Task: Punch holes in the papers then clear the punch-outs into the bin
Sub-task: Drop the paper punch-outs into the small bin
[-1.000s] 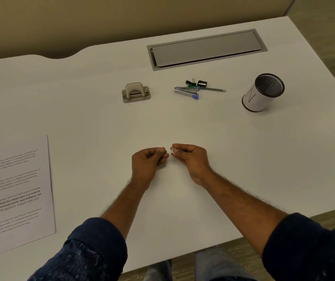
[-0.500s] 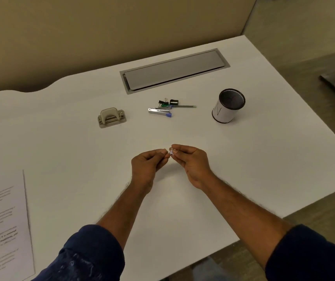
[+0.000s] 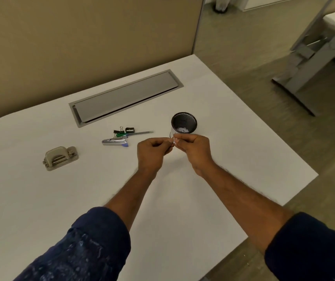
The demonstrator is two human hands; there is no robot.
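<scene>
My left hand (image 3: 154, 151) and my right hand (image 3: 195, 149) are raised over the white desk (image 3: 233, 155), fingertips pinched together. A few small white punch-outs (image 3: 174, 141) show between the fingertips. Both hands are just in front of the small black mesh bin (image 3: 184, 123), which has white bits at its bottom. My right hand covers the bin's lower front. The beige hole punch (image 3: 60, 158) sits on the desk to the left. The papers are out of view.
A stapler (image 3: 115, 141), binder clips (image 3: 122, 130) and a pen (image 3: 140, 133) lie left of the bin. A grey cable hatch (image 3: 125, 96) is set in the desk behind. The desk's right edge is near; another desk's leg (image 3: 304, 63) stands beyond.
Both hands have risen and moved to the right, from the middle of the desk up to the bin. The view has swung right, and the papers have left the frame.
</scene>
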